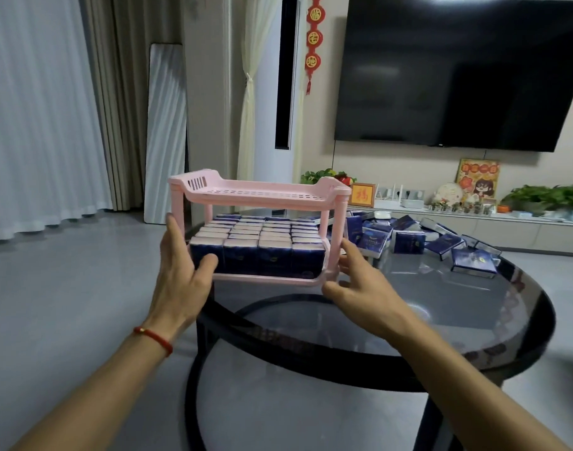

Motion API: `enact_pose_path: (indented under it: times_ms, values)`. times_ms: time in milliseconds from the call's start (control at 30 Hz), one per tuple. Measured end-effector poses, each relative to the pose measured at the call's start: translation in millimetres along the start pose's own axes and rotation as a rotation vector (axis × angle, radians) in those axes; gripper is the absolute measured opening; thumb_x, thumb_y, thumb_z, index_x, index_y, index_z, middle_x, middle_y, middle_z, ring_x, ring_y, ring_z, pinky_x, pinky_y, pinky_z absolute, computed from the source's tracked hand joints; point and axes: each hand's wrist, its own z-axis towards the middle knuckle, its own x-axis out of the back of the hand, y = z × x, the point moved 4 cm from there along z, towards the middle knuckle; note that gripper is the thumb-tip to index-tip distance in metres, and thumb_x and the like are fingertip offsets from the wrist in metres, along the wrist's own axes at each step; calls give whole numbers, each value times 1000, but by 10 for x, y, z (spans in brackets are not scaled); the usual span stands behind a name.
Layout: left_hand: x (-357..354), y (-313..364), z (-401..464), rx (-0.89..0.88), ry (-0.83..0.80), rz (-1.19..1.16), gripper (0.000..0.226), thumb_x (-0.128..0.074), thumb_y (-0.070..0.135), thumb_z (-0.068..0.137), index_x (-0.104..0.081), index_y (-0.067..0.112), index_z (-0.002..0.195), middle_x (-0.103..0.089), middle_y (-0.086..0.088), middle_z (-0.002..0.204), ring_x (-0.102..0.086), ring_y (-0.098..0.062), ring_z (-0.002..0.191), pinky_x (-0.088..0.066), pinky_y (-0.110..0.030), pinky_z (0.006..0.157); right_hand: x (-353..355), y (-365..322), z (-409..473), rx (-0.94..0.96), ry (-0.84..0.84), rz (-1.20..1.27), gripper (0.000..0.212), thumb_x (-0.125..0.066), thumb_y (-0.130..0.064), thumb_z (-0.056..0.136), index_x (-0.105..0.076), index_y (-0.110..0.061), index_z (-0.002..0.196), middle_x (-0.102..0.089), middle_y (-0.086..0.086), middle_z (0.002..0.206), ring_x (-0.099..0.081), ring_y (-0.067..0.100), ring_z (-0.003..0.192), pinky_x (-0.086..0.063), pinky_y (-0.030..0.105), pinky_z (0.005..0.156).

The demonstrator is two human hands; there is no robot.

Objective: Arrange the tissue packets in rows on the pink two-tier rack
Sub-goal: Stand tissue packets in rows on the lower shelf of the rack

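Observation:
The pink two-tier rack (259,192) stands at the left edge of a round dark glass table (441,320). Its lower tier is packed with dark blue tissue packets (256,242) in neat rows, and its upper tier holds nothing. My left hand (181,271) grips the rack's lower left end, thumb across the front packet. My right hand (360,284) holds the lower right corner of the rack, thumb under the front rim. A loose heap of blue tissue packets (418,239) lies on the table to the right of the rack.
A large dark TV (457,70) hangs on the wall above a low cabinet (474,219) with plants and ornaments. Curtains (41,109) and a leaning white panel (166,131) stand at the left. Grey floor surrounds the table.

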Motion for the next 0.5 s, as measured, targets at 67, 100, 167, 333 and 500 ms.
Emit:
enact_pose_path:
  times_ms: [67,100,167,333,500]
  values:
    - [46,-27,45,-2,4,-14,87,-57,28,96,-1,30,164,-28,-5,166,-38,-20,145,-38,-44,116,49,11,-11,22,-31,30,68,-63,-25,88,-34,-33,149,-59,-2,140,-59,17,123,-51,45,106]
    - [62,-39,38,-18,28,1,85,-59,24,96,-7,30,163,-32,-6,164,-43,-25,144,-42,-47,115,113,55,14,11,-25,32,66,-63,-23,91,-36,-31,151,-58,-2,143,-58,16,126,-50,44,108]
    - [82,72,-58,-111,148,143,78,-62,8,93,-24,16,160,-36,-15,159,-40,-31,143,-34,-35,120,326,256,201,-52,73,-63,56,-61,-24,95,-46,-23,148,-58,2,143,-59,19,126,-49,44,108]
    - [-317,845,-399,-709,113,294,44,-61,2,74,-65,-1,118,-57,-20,127,-51,-37,124,-34,-33,117,751,876,1014,-203,80,-586,51,-56,-24,96,-49,-18,146,-53,9,148,-53,32,130,-47,49,106]
    - [-935,1170,-560,-776,-367,287,40,-63,12,77,-63,17,117,-57,2,121,-51,-17,119,-47,-34,105,492,1212,1365,-123,33,-776,36,-50,-35,102,-57,-23,135,-60,6,139,-49,34,130,-40,49,108]
